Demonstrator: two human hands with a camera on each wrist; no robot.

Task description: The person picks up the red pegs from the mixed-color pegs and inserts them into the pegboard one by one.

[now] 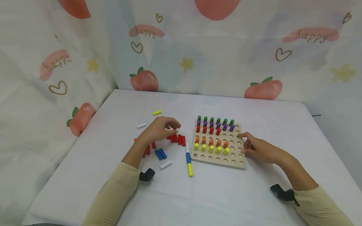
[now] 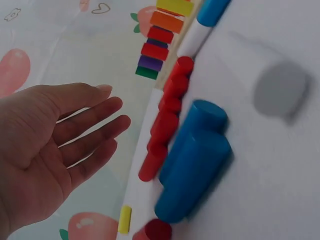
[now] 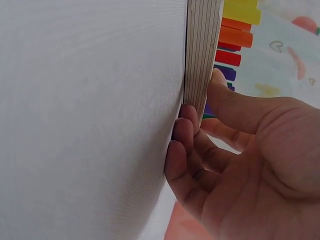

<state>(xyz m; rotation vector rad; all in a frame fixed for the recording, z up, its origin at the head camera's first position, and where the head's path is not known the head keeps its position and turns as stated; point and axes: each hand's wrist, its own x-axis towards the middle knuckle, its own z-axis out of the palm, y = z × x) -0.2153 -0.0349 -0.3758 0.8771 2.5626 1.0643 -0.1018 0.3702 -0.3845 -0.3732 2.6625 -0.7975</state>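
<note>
My left hand [image 1: 159, 129] hovers over loose red pegs [image 1: 179, 140], its fingers loosely bent and nothing between them; the left wrist view confirms the bare palm. On the right, my right hand [image 1: 258, 149] grips the right edge of a wooden pegboard [image 1: 217, 162]. In the right wrist view its thumb lies on the board's top face and the other fingers curl at the side edge, low by the table. Rows of green [image 1: 218, 120], purple [image 1: 218, 126], red [image 1: 211, 130], orange [image 1: 211, 142] and yellow pegs [image 1: 211, 149] stand upright in the holes.
Two blue pegs [image 1: 160, 154], a white peg [image 1: 165, 165] and more red pegs lie below the left hand. Farther back are another white peg [image 1: 141, 125] and a yellow peg [image 1: 157, 112]. A white, blue and yellow line of pegs [image 1: 189, 159] lies left of the board.
</note>
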